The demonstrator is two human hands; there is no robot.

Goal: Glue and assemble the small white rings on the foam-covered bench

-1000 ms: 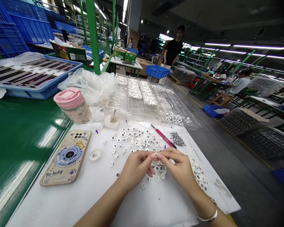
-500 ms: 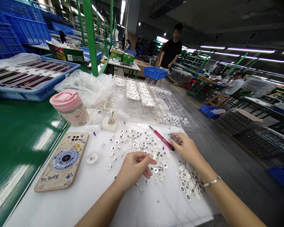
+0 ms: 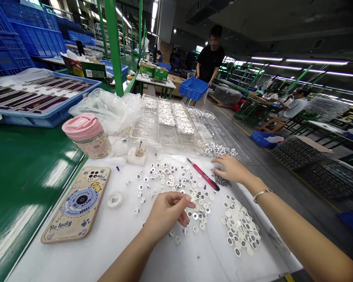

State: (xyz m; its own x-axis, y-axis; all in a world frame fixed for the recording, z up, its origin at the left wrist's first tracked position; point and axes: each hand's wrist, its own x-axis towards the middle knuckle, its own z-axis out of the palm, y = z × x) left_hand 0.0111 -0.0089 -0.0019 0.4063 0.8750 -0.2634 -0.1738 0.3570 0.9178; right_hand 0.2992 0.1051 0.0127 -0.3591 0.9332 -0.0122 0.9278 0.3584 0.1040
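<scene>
My left hand (image 3: 170, 211) is over the near side of scattered small white discs (image 3: 182, 176), its thumb and fingers pressed together; whatever lies between them is too small to name. My right hand (image 3: 231, 168) has its fingers apart above a small pile of dark metal parts (image 3: 222, 181). Just left of that pile lies a red-handled tool (image 3: 204, 175), with a purple tip (image 3: 205, 187) beside it. Nearer me on the right, a heap of white discs with dark centres (image 3: 241, 227) rests on the white work surface (image 3: 106, 260).
On the left are a phone (image 3: 76, 207), a pink-lidded cup (image 3: 88, 137) and a round white lid (image 3: 114, 199). Clear trays (image 3: 170, 125) of parts stand behind. Farther back, a person (image 3: 210, 58) holds a blue crate (image 3: 193, 89).
My right hand has risen slightly off the dark parts and its fingers have spread. My left hand has hardly moved. The person in the back has tilted and lifted the blue crate.
</scene>
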